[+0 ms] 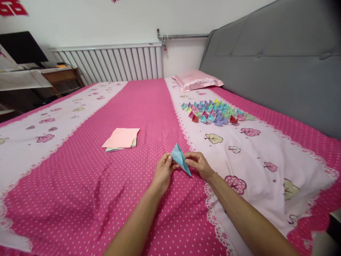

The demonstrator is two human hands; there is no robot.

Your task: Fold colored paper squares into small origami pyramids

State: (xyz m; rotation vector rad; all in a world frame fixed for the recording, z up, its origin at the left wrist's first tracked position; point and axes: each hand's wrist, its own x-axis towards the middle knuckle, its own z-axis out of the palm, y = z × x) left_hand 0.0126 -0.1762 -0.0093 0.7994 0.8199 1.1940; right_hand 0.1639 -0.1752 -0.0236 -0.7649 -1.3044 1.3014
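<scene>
Between my two hands, above the bed, is a light blue piece of folded origami paper (179, 158) with pointed ends at top and bottom. My left hand (163, 170) pinches its left edge, thumb on the near face. From the other side, my right hand (199, 164) grips the right edge with its fingers bent in; part of those fingertips is hidden. To the left lies a stack of square paper sheets (121, 138), pink on top with greenish ones beneath. Many small folded paper pieces (213, 111) in several colours stand in rows at the right.
A pink-and-white patterned bedspread (149, 106) covers the bed. At the far end lies a pink pillow (197, 80) beside the grey headboard (277, 64). A white radiator (112, 64) lines the wall. On the left, a desk (61, 76) holds a black monitor (23, 47).
</scene>
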